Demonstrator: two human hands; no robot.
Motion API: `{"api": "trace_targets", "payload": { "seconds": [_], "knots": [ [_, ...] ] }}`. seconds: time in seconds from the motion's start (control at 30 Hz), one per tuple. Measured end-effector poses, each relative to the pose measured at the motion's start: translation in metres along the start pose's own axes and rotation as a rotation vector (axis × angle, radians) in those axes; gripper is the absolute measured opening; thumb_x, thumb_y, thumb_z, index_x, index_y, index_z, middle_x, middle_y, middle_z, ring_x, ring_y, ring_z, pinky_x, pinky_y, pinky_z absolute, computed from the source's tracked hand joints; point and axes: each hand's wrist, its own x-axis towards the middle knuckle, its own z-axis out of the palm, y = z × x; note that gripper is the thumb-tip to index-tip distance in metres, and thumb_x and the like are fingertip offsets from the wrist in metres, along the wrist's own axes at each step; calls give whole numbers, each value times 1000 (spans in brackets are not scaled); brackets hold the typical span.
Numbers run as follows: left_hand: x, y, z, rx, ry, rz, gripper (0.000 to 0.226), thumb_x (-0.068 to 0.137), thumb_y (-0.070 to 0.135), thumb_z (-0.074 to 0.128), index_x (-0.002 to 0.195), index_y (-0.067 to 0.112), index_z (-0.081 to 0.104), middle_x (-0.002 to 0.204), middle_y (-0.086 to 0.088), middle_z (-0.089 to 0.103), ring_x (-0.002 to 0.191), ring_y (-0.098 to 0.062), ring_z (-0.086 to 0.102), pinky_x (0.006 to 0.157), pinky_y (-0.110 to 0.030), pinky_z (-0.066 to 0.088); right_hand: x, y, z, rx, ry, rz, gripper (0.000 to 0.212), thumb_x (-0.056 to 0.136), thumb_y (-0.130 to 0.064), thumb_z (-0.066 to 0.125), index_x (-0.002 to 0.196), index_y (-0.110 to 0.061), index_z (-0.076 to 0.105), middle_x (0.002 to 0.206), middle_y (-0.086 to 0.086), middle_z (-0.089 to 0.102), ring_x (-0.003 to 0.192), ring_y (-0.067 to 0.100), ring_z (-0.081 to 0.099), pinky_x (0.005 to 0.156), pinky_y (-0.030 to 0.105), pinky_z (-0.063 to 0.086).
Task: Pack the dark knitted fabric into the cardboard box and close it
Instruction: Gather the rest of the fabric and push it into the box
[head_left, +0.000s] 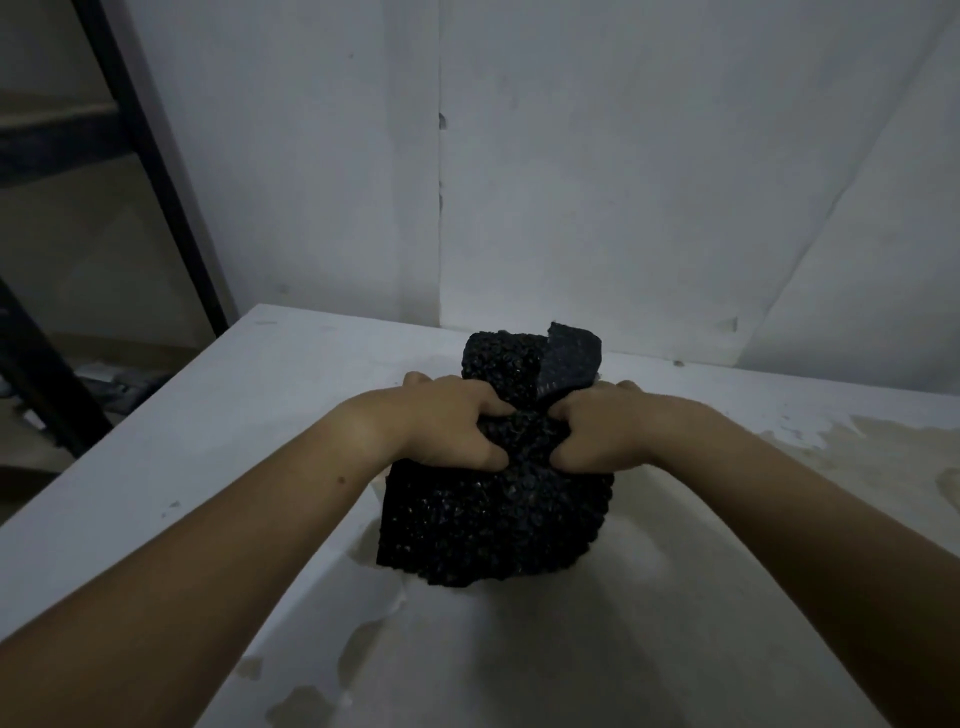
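Both hands clamp the dark knitted fabric (498, 499) mid-frame: left hand (447, 426), right hand (597, 436); no cardboard box visible.

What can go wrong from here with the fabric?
1. The left hand and right hand pinch the fabric only at its middle; the far flap stands loose and may unfold when lifted.
2. No box is in view, so it may have to be fetched with hands full.
3. Dim light on dark knit may hide stray folds.
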Motion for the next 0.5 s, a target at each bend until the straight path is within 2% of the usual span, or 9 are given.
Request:
{"api": "trace_targets", "payload": {
  "seconds": [0.07, 0.1, 0.17, 0.23, 0.3, 0.37, 0.43, 0.5],
  "knots": [
    [0, 1, -1, 17, 0, -14, 84, 54, 69, 47, 137, 57, 39, 137, 14, 49, 126, -27, 38, 109, -39, 30, -11, 6, -2, 80, -4, -40, 22, 83, -44, 56, 98, -29, 61, 96, -6, 59, 94, 17, 53, 83, 34, 42],
    [-3, 3, -3, 20, -10, -21, 82, 56, 68, 49, 137, 56, 39, 137, 13, 50, 126, -28, 38, 109, -38, 30, -20, 10, -3, 155, 48, -77, 26, 84, -44, 59, 105, -31, 63, 102, -8, 63, 94, 14, 58, 82, 33, 47],
    [-5, 7, -6, 17, -29, -32, 74, 67, 61, 55, 138, 53, 40, 137, 11, 51, 126, -29, 37, 106, -34, 30, -43, 20, -2, 333, 296, -96, 33, 83, -46, 63, 115, -36, 61, 111, -15, 63, 93, 7, 62, 83, 31, 51],
    [-9, 11, -10, 21, -32, -13, 69, 73, 57, 56, 140, 50, 41, 137, 11, 51, 128, -28, 39, 105, -33, 28, -66, 30, 4, 399, 471, -23, 38, 81, -59, 59, 111, -37, 55, 109, -20, 57, 90, 5, 63, 82, 33, 51],
    [-8, 12, -12, 29, -39, 9, 72, 68, 59, 53, 139, 51, 43, 138, 12, 52, 127, -26, 43, 109, -36, 27, -80, 35, 18, 440, 385, 25, 39, 77, -66, 59, 101, -35, 57, 101, -20, 60, 87, 4, 64, 80, 34, 52],
    [-6, 10, -10, 44, -55, 5, 74, 63, 61, 51, 137, 53, 44, 138, 14, 52, 126, -24, 46, 111, -39, 27, -82, 31, 35, 576, 333, -34, 25, 78, -52, 70, 87, -30, 63, 88, -15, 67, 81, 0, 65, 76, 29, 54],
    [-6, 9, -10, 50, -72, -17, 80, 57, 65, 49, 136, 56, 43, 141, 16, 50, 127, -24, 46, 112, -40, 28, -79, 25, 43, 603, 468, -68, 15, 78, -40, 76, 81, -30, 66, 80, -15, 69, 78, -3, 64, 71, 20, 51],
    [-6, 9, -11, 48, -66, -35, 80, 59, 65, 50, 138, 55, 41, 143, 16, 48, 128, -24, 46, 111, -40, 29, -78, 21, 43, 513, 602, -88, 11, 79, -37, 77, 82, -32, 67, 76, -19, 68, 80, -5, 62, 70, 17, 49]
  ]
}}
